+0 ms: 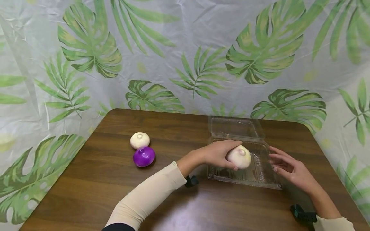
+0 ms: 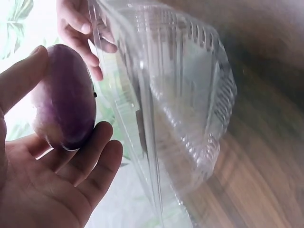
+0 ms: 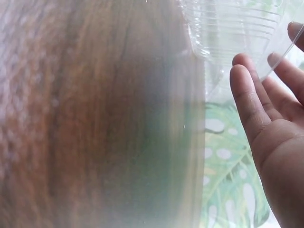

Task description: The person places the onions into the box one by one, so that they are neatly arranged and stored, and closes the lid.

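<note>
A turnip (image 1: 239,157), white on top with a small stub, is held in my left hand (image 1: 220,153) over the clear plastic clamshell box (image 1: 245,184). The left wrist view shows its purple underside (image 2: 66,102), with the thumb on one side and fingers on the other. My right hand (image 1: 295,171) is at the box's right rim, fingers loosely extended. In the right wrist view, its fingers (image 3: 244,90) are close beside the clear rim; whether they touch it I cannot tell. The box stands with its lid (image 1: 235,126) folded back, away from me.
On the left of the brown wooden table (image 1: 95,179), a white turnip (image 1: 140,140) sits against a glossy purple, onion-like round vegetable (image 1: 144,156). A leaf-print sheet (image 1: 196,73) hangs behind the table's far edge. Both wrists wear dark camera mounts.
</note>
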Action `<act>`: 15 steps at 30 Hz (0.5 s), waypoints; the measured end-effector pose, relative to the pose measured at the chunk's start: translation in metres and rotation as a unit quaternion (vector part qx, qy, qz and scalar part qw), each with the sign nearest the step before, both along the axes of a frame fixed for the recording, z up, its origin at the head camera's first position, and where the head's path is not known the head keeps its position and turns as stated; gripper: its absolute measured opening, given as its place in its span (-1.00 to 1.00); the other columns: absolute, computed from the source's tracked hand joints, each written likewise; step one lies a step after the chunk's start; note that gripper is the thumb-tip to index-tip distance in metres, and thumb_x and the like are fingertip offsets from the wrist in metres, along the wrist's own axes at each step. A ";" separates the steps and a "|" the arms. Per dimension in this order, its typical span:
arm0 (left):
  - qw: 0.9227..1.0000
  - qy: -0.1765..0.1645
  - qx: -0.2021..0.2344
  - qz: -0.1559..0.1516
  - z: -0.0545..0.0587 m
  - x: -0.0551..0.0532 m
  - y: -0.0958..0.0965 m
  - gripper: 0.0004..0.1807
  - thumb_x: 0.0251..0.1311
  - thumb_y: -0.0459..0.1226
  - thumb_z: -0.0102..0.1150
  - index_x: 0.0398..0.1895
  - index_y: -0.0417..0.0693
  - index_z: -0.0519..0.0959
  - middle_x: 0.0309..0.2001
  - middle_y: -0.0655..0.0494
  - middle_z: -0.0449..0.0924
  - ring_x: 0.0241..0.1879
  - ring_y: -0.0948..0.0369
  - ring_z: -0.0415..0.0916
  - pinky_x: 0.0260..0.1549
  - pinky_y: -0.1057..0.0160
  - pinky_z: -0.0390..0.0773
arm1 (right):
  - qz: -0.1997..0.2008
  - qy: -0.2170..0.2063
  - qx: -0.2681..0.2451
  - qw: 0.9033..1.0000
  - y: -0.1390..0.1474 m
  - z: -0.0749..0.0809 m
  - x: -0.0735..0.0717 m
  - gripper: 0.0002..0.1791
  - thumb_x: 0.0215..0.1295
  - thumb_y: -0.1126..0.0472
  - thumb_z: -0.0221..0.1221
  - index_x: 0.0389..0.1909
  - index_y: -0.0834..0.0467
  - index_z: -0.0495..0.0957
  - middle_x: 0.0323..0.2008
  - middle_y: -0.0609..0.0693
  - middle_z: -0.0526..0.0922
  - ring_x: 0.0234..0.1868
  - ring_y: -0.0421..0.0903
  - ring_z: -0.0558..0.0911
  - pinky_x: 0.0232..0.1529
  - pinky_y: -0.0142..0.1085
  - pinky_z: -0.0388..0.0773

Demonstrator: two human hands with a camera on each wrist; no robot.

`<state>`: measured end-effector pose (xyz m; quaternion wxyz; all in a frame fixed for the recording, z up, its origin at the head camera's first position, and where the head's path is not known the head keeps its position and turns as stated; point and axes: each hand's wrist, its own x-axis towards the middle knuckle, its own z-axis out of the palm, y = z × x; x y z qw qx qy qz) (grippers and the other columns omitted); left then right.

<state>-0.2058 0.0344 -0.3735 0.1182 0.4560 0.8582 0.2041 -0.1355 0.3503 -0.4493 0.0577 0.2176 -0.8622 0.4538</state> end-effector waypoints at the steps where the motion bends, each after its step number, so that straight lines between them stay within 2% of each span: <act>1: 1.000 -0.001 -0.001 0.001 0.000 0.001 0.002 -0.04 0.13 0.00 0.40 0.53 -0.06 0.15 0.42 0.05 0.36 0.39 0.18 0.35 0.29 0.28 0.43 | 0.001 -0.003 -0.002 1.000 0.000 0.000 0.000 -0.51 0.31 0.50 0.16 0.27 0.45 0.39 0.45 -0.31 0.28 0.09 -0.54 0.55 -0.08 -0.66 0.55; 8: 1.000 -0.010 -0.013 -0.003 -0.006 0.008 0.015 -0.03 0.14 0.04 0.37 0.54 -0.01 0.13 0.44 0.11 0.32 0.40 0.24 0.34 0.24 0.31 0.46 | 0.007 0.003 -0.008 1.000 0.002 -0.002 0.000 -0.51 0.30 0.52 0.14 0.26 0.46 0.39 0.48 -0.23 0.27 0.10 -0.52 0.56 -0.08 -0.64 0.56; 15: 1.000 -0.009 -0.023 0.000 -0.011 0.014 0.027 -0.06 0.12 0.07 0.37 0.53 0.05 0.16 0.38 0.14 0.36 0.31 0.30 0.39 0.05 0.41 0.50 | 0.021 0.010 -0.013 1.000 0.001 -0.003 0.000 -0.50 0.28 0.56 0.14 0.25 0.49 0.37 0.49 -0.29 0.24 0.11 -0.52 0.56 -0.07 -0.66 0.55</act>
